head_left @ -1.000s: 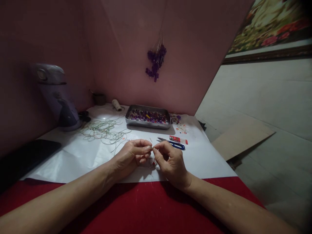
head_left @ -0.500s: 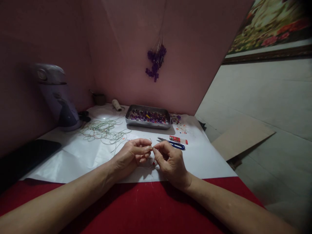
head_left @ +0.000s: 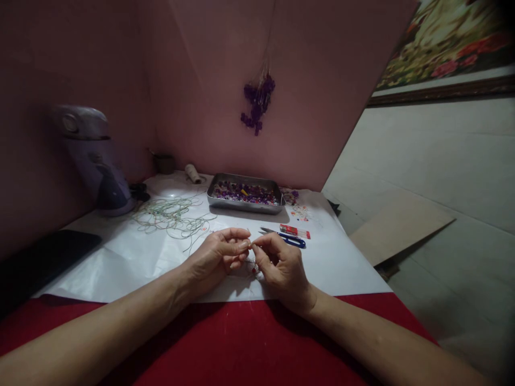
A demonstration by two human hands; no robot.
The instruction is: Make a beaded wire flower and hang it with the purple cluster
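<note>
My left hand [head_left: 223, 253] and my right hand [head_left: 284, 265] meet fingertip to fingertip over the white sheet. Both are closed in a pinch on a thin thread, of which a short end stands up between them. Below the fingertips hangs a small cluster of clear and red beads [head_left: 253, 269]; whether it joins the pinched thread is hidden. Just behind my right hand lie blue-handled thread snips [head_left: 293, 240] and a red lighter [head_left: 295, 231]. Further back stands a metal tray [head_left: 245, 205] of mostly purple beads with a small yellow piece among them.
Loose greenish cords [head_left: 171, 217] spread over the left of the white sheet [head_left: 132, 273]. A purple bottle [head_left: 94, 166], a thread spool [head_left: 192, 173] and a dark flat object [head_left: 52, 262] stand or lie around it. Purple bead strands [head_left: 257, 102] hang on the pink wall.
Hardly anything differs. Both hands keep the same pinch in the same place, and the bead cluster below them shifts very slightly.
</note>
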